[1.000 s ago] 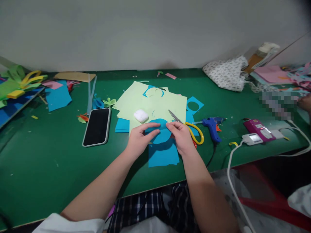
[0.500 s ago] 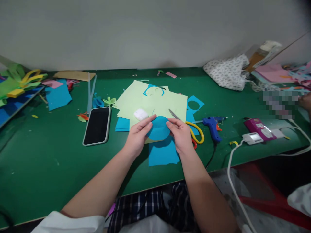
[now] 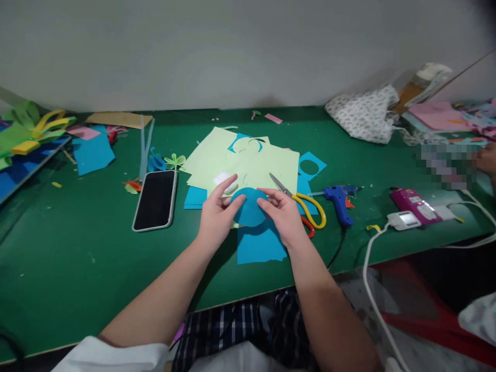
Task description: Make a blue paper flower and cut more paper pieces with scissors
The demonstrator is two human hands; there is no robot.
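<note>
Between my two hands is a round blue paper piece (image 3: 251, 207), held over the stacked sheets. My left hand (image 3: 220, 212) pinches its left side with the thumb on top and the index finger raised off it. My right hand (image 3: 281, 211) grips the right side between thumb and fingers. Pale green sheets (image 3: 205, 154) lie beneath and beyond the hands, and a blue sheet (image 3: 259, 245) is under them nearer me. A small white object (image 3: 226, 182) sits by my left fingertips, partly hidden. Scissors (image 3: 314, 209) with yellow and red handles lie beside my right hand.
A phone (image 3: 155, 200) lies to the left. On the right are a blue glue gun (image 3: 339, 201), a purple and white power strip (image 3: 414, 205) and a white patterned cloth (image 3: 364, 113). Paper scraps (image 3: 93, 152) are scattered at the back left. Another person's hand (image 3: 486, 157) shows at the far right.
The blue paper circle has tilted and curved slightly between my hands. My left index finger has lifted away from it, and my right fingers have shifted a little inward.
</note>
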